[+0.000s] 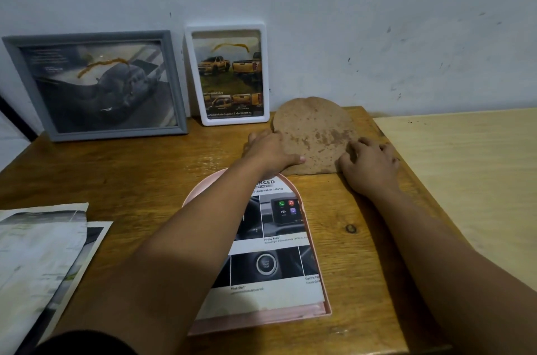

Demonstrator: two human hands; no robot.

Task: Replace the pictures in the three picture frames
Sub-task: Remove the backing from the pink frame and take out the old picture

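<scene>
Now both hands rest on the arched backing board [313,134] near the table's far edge.

On the wooden table [145,168], the left hand [271,150] lies flat on the board's left edge, thumb stretched along it; the right hand [369,163] presses its lower right corner with fingers loosely bent. Just nearer lies the pink arched frame [316,256], holding a car-dashboard print [276,241]. At the far edge, a grey frame [96,84] and a white frame [231,74] lean on the wall. Loose prints [40,247] lie at the left edge.
</scene>
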